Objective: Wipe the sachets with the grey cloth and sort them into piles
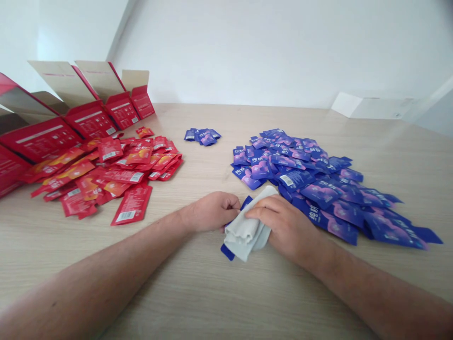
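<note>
A folded white cloth (243,230) is gripped in my right hand (288,224), thumb and fingers closed round it. Under the cloth lies a blue sachet (227,252), of which only the corners show. My left hand (214,211) is closed at the left edge of this sachet, its fingertips partly hidden by the cloth. Just beyond my right hand spreads a large pile of blue-purple sachets (293,170). To the left of my left hand is a heap of red-orange sachets (120,165).
Several red cardboard boxes (90,119) with raised flaps stand in a row at the left. A small group of blue sachets (207,137) lies mid-table towards the back. A white box-like object (371,107) sits at the far right, by the wall.
</note>
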`<state>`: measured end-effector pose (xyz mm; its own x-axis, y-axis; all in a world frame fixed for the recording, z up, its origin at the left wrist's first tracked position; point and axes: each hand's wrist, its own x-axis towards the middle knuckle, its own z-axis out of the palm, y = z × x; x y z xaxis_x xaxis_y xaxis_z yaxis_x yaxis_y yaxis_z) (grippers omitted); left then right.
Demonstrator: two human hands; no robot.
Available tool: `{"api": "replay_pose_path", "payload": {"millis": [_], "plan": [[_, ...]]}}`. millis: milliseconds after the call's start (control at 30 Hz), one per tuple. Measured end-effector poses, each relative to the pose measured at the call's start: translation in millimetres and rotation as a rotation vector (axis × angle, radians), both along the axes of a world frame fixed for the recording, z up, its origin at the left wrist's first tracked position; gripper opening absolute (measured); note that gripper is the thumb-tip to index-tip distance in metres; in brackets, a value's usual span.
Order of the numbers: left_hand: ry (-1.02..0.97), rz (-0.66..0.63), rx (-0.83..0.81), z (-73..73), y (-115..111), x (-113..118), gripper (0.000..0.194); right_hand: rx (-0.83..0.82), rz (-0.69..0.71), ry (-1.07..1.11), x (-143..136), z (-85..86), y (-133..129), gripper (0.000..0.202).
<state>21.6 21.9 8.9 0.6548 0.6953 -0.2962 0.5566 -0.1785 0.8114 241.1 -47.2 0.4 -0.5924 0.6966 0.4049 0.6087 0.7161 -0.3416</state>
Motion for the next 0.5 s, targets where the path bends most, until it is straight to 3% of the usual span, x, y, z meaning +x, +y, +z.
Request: {"api": "replay_pose_path", "payload": {"millis": [67, 200, 367, 500], "plan": [[0.001, 0.001, -0.002, 0.7, -0.2, 0.4, 0.016, -0.001, 0.015, 0.005, -1.0, -0.1, -1.3, 0.023], [-0.024, 0.002, -0.028, 0.5, -0.1, 1.3, 0.013, -0.021, 0.173, -0.056, -4.7, 0.2, -5.7, 0.021], [-0.011, 0.004, -0.013, -0.6, 0.3, 1.3, 0.013, -0.01, -0.011, -0.01, 0.7, -0.4, 0.8, 0.024], [-0.016, -0.01, -0.02, 0.0, 0.4, 1.2, 0.013, -0.01, 0.127, -0.054, -2.0, -0.4, -1.5, 0.021]]}}
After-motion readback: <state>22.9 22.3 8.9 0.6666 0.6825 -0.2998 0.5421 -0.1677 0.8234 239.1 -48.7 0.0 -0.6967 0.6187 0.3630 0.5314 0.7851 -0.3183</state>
